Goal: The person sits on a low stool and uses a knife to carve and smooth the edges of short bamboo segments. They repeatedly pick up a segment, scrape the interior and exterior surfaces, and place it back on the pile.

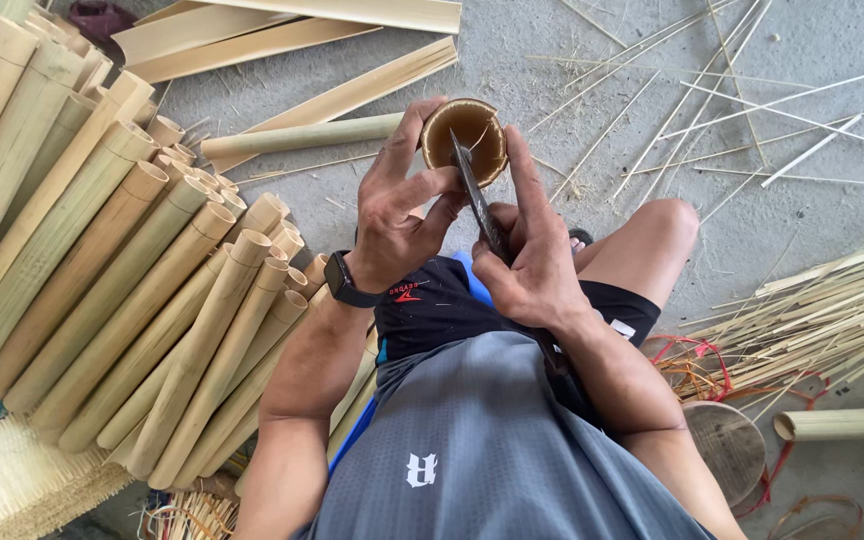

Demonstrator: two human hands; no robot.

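Head view: left hand (pixel 397 215) wraps the bamboo tube (pixel 465 140) upright to steady it; right hand (pixel 527 265) clenches the knife (pixel 477 205), edge bedded across the tube's rim.

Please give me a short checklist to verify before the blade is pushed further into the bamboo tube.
1. Left hand grips the round hollow bamboo tube at its rim: ok.
2. Dark metal blade sits across the tube's open end: ok.
3. Right hand holds the blade: ok.
4. Left thumb clear of the blade edge: not ok, it lies right beside it.
5. Blade depth in the wall: cannot tell.
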